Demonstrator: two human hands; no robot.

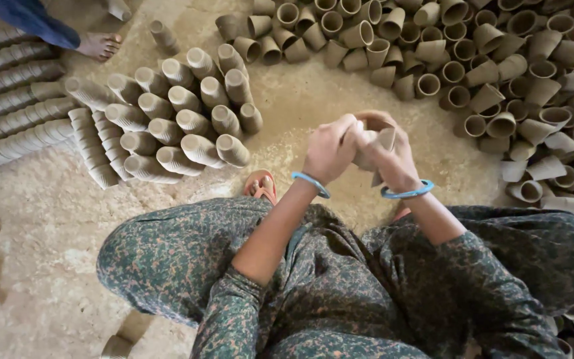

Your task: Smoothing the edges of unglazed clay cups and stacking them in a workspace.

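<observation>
Your left hand (330, 147) and right hand (393, 156) meet in front of your knees, above the sandy floor (300, 106). Both grip a small nest of clay cups (375, 136), open end up. Left fingers are curled tight against the near side of the cups. Right fingers wrap the far side, closed on the rim; no gap shows between fingers and clay. Each wrist carries a blue bangle (406, 193). To your left lie stacked cups (181, 126) in rows on their sides. To your right and ahead, a loose pile (519, 73) spreads across the floor. Another person's bare foot (99, 45) rests at upper left.
</observation>
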